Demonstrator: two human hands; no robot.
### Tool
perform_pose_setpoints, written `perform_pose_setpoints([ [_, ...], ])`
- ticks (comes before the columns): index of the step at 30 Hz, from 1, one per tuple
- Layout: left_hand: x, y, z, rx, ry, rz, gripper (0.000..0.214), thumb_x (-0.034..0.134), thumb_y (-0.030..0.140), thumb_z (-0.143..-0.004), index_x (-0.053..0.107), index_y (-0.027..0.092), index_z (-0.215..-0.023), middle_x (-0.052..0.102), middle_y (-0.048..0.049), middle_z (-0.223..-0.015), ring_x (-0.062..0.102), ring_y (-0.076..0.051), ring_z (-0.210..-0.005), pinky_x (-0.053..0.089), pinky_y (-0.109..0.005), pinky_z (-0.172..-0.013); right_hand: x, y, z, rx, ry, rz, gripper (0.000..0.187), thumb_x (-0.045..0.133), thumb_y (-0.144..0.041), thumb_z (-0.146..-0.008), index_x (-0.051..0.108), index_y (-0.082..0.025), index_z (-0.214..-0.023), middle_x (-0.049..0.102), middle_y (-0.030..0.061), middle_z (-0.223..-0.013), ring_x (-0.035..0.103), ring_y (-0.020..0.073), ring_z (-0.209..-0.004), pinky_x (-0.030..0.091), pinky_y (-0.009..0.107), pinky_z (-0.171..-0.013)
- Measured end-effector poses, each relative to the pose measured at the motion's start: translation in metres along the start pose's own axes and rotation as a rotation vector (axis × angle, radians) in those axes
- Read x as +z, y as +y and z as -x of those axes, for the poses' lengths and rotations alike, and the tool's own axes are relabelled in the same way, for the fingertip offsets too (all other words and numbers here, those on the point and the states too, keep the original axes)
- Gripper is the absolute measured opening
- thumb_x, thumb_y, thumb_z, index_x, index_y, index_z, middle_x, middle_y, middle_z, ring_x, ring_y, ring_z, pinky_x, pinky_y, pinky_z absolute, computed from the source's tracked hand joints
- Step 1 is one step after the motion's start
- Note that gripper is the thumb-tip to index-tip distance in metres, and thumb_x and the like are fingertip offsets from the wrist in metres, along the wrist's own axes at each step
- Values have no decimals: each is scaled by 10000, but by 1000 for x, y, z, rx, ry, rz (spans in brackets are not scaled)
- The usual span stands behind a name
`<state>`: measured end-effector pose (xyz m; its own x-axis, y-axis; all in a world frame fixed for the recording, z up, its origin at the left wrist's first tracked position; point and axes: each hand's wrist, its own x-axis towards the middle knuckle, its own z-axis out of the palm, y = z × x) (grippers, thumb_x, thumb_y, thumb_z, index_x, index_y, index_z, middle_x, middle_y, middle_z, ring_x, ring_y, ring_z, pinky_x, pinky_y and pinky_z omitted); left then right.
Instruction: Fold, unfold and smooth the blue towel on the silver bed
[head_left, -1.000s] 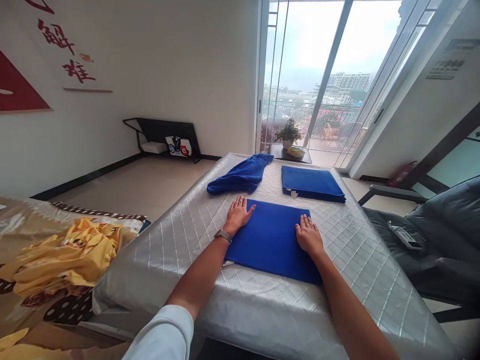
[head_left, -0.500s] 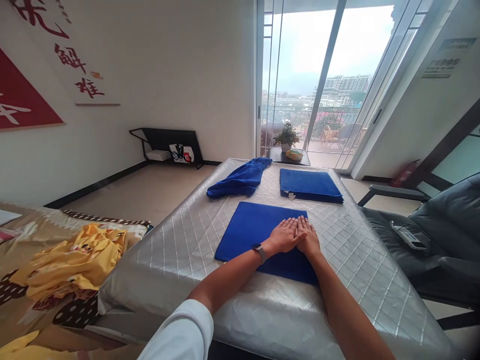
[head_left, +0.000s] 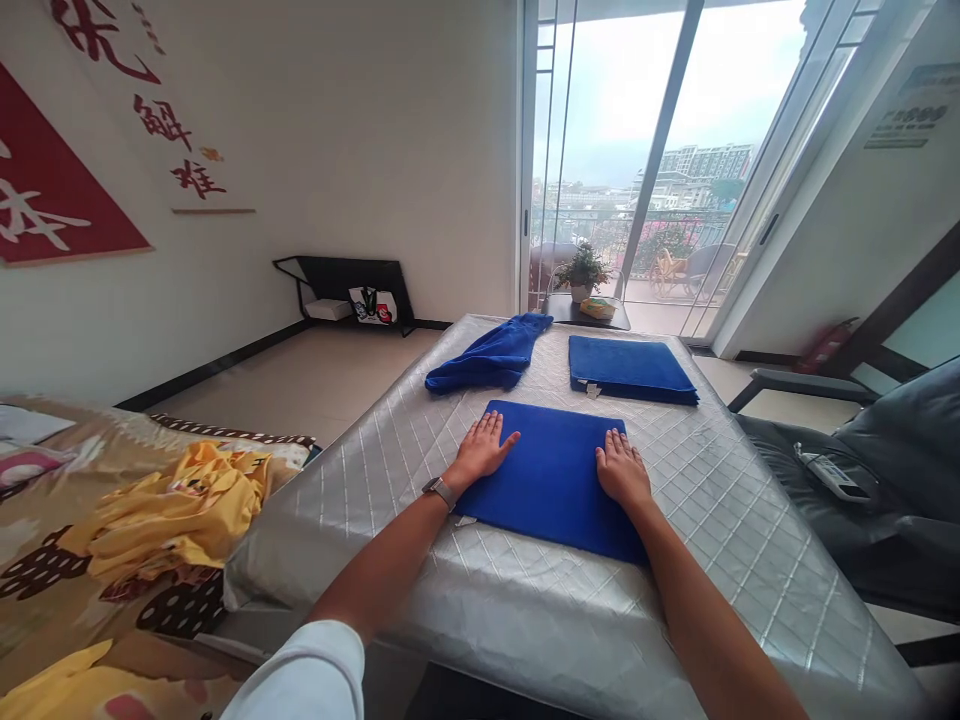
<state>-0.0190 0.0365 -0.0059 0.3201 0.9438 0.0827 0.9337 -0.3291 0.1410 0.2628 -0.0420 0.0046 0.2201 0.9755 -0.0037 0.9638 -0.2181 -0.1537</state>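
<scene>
A folded blue towel lies flat on the silver quilted mattress before me. My left hand rests flat on its left edge, fingers stretched out. On the right edge lies my right hand, also flat with the fingers extended. Neither hand grips anything. Farther back, a stack of folded blue towels with a white tag sits to the right. A crumpled blue towel lies loose at the back left of the mattress.
To the left, a yellow garment lies on a patterned bedspread. A dark armchair holding a white power strip stands at the right. Behind the mattress, a small table carries a potted plant.
My hands were together at the towel's right side. My left hand has moved left to the opposite edge, while the right stays at the right edge. The view has shifted slightly.
</scene>
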Motion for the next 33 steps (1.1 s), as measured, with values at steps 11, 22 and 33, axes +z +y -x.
perform_pose_setpoints([
  [11, 5, 1, -2, -15, 29, 37, 887, 91, 684, -997, 285, 52, -1588, 257, -160, -1661, 200, -262, -1550, 149, -415, -1271, -4, -3, 2, 12, 28, 87, 656, 149, -352, -1030, 263, -45, -1598, 223, 104, -1681, 175, 222, -1552, 137, 396, -1253],
  [22, 7, 2, -3, -6, 35, 70, 818, 140, 657, -1010, 259, 110, -1607, 285, -136, -1655, 212, -283, -1546, 162, -445, -1264, 5, 5, 47, -41, -6, 131, 663, 173, -375, -1036, 243, -39, -1603, 198, 122, -1683, 147, 239, -1558, 131, 408, -1254],
  [33, -14, 56, 24, 256, 99, 55, 800, 138, 615, -1035, 330, 53, -1571, 286, -156, -1649, 210, -252, -1547, 179, -390, -1267, 3, -1, 51, -24, 2, 83, 653, 168, -373, -1042, 236, -53, -1607, 201, 98, -1683, 154, 227, -1557, 128, 404, -1257],
])
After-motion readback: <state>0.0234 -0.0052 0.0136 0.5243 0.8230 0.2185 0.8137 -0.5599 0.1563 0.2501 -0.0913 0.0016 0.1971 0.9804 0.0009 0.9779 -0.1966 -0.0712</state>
